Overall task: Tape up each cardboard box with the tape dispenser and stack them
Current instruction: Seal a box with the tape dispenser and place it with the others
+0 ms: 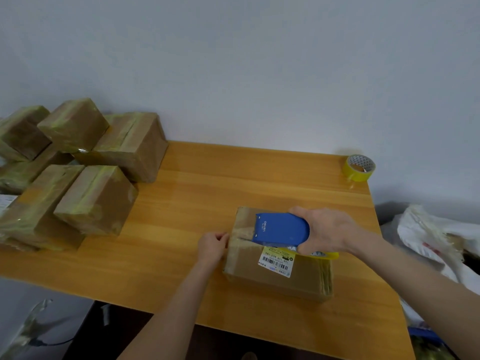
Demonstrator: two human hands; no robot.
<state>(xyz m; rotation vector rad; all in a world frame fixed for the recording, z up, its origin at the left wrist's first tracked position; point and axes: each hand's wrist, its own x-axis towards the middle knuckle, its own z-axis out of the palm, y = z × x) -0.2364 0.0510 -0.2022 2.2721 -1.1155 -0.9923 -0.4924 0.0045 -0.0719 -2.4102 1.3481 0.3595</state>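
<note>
Two hands, right hand (327, 232) gripping dispenser (281, 229)

There is one desk (207, 178). On it are at least seven cardboard boxes. One cardboard box (275, 279) lies alone near the front. The pile of taped boxes (96, 198) on the left has at least six, and some are partly hidden or cut off by the frame edge, so the exact total cannot be told. There is one blue tape dispenser (281, 229). There are two rolls of yellow tape: one loose roll (359, 168) and one mounted roll (324, 255) in the dispenser. The lone box carries one barcode label (276, 261). Two grips show: the left grip (211, 246) and the right grip (330, 232). One white bag (426, 229) lies off the desk.
</note>
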